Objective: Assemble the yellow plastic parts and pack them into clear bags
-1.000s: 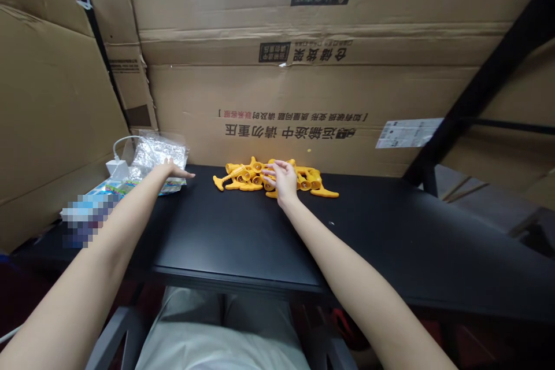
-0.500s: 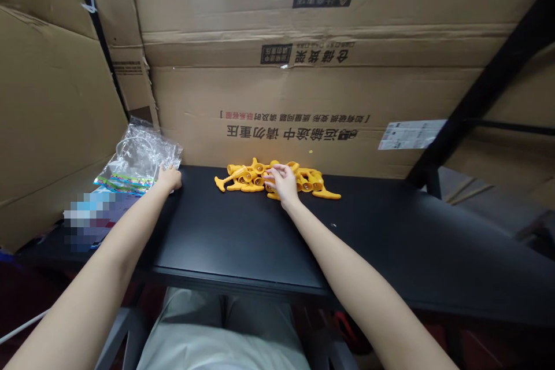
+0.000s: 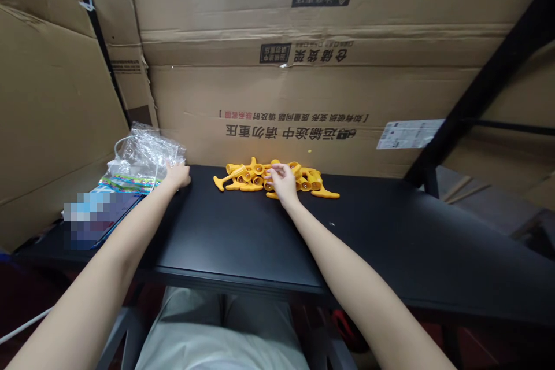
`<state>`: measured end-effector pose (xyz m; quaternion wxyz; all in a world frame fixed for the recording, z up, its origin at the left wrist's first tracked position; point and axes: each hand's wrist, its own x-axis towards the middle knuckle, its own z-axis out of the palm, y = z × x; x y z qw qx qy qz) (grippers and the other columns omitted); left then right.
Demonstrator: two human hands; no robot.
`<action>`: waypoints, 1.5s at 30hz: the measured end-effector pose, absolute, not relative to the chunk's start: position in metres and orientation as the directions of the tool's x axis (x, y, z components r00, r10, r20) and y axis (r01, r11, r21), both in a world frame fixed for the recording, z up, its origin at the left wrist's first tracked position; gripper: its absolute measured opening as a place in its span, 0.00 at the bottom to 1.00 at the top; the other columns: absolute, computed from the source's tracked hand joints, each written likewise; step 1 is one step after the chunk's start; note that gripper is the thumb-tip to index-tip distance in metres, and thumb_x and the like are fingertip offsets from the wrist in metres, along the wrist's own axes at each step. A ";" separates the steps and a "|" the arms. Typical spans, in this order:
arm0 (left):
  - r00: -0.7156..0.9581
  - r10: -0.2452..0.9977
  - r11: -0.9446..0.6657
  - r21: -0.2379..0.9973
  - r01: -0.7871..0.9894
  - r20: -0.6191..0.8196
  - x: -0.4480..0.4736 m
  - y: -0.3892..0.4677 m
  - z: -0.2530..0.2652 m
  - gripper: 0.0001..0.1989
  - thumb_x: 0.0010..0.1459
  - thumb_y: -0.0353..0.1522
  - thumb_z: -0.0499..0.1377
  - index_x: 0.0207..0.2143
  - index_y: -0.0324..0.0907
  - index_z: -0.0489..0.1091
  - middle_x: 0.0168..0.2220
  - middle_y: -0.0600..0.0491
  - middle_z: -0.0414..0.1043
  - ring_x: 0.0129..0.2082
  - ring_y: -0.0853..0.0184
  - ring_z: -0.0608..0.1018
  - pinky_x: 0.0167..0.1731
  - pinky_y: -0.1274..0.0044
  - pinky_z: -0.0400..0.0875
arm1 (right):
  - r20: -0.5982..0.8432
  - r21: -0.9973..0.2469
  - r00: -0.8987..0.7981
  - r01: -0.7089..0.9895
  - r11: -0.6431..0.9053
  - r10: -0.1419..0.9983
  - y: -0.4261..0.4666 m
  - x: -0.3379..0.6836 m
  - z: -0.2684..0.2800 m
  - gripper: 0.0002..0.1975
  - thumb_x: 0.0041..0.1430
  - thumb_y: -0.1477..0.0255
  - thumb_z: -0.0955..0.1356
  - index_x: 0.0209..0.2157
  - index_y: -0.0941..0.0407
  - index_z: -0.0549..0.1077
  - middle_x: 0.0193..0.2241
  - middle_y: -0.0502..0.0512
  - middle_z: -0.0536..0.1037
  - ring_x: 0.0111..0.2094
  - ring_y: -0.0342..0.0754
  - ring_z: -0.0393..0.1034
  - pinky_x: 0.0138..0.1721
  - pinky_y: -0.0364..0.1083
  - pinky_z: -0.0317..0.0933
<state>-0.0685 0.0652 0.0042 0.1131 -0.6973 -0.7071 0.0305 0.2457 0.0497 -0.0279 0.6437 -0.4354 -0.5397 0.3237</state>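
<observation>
At the left of the black table, my left hand (image 3: 177, 175) is closed on the right edge of a clear plastic bag (image 3: 145, 150); its fingertips are partly hidden. The crinkled bag has a colourful printed strip along its lower side. Against the cardboard at the middle lies a pile of yellow plastic pieces (image 3: 312, 180), some with round hollow ends, others with curved, handle-like arms. Over the pile's front, my right hand (image 3: 285, 185) has its fingers bent and closed on one of the yellow pieces, which the hand mostly covers.
A tall cardboard sheet (image 3: 260, 87) with upside-down print stands behind the black table (image 3: 234, 231). Another cardboard panel (image 3: 47, 115) rises at the left. A white cable (image 3: 125, 139) and a flat dark item (image 3: 124, 211) lie by the bag. A black post (image 3: 468, 92) slants at the right.
My left hand has shifted slightly to the right, and the plastic bag has moved with it, showing more of the white cable. My right hand stays at the yellow pile.
</observation>
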 end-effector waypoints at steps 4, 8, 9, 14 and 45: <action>0.261 0.945 -0.239 -0.126 0.963 0.197 -0.040 0.058 0.007 0.21 0.62 0.34 0.45 0.54 0.41 0.66 0.56 0.45 0.66 0.54 0.61 0.70 0.56 0.68 0.59 | 0.441 -0.897 0.200 0.095 0.431 0.875 0.049 0.243 -0.028 0.13 0.49 0.61 0.66 0.33 0.54 0.64 0.33 0.54 0.74 0.28 0.47 0.73 0.28 0.47 0.67; 0.244 0.959 -0.252 0.044 0.967 0.145 -0.001 0.050 0.010 0.24 0.60 0.46 0.47 0.53 0.48 0.67 0.50 0.50 0.73 0.49 0.62 0.74 0.47 0.75 0.67 | 0.454 -0.891 0.188 0.115 0.439 0.871 0.048 0.242 -0.028 0.11 0.49 0.63 0.66 0.33 0.54 0.65 0.33 0.55 0.74 0.27 0.47 0.72 0.29 0.49 0.68; 0.224 0.968 -0.233 0.076 0.970 0.113 0.007 0.049 0.009 0.23 0.58 0.46 0.49 0.53 0.49 0.67 0.50 0.50 0.73 0.49 0.62 0.75 0.46 0.76 0.67 | 0.457 -0.889 0.181 0.118 0.442 0.871 0.047 0.241 -0.028 0.11 0.49 0.64 0.66 0.33 0.54 0.65 0.34 0.55 0.74 0.26 0.47 0.72 0.29 0.49 0.68; 0.080 0.997 -0.079 0.188 0.979 0.004 0.024 0.048 0.001 0.17 0.53 0.38 0.55 0.45 0.46 0.72 0.46 0.49 0.75 0.45 0.60 0.76 0.41 0.75 0.70 | 0.459 -0.884 0.132 0.162 0.438 0.879 0.043 0.240 -0.027 0.10 0.51 0.64 0.64 0.34 0.54 0.65 0.36 0.55 0.74 0.22 0.44 0.68 0.25 0.48 0.67; 0.178 0.865 -0.294 0.184 0.938 0.470 0.029 -0.003 0.003 0.20 0.55 0.38 0.56 0.51 0.46 0.69 0.44 0.51 0.76 0.40 0.63 0.78 0.40 0.76 0.68 | 0.635 0.044 -0.484 0.801 0.598 0.602 0.005 0.221 -0.005 0.16 0.62 0.75 0.59 0.50 0.57 0.68 0.48 0.63 0.74 0.56 0.58 0.61 0.59 0.71 0.33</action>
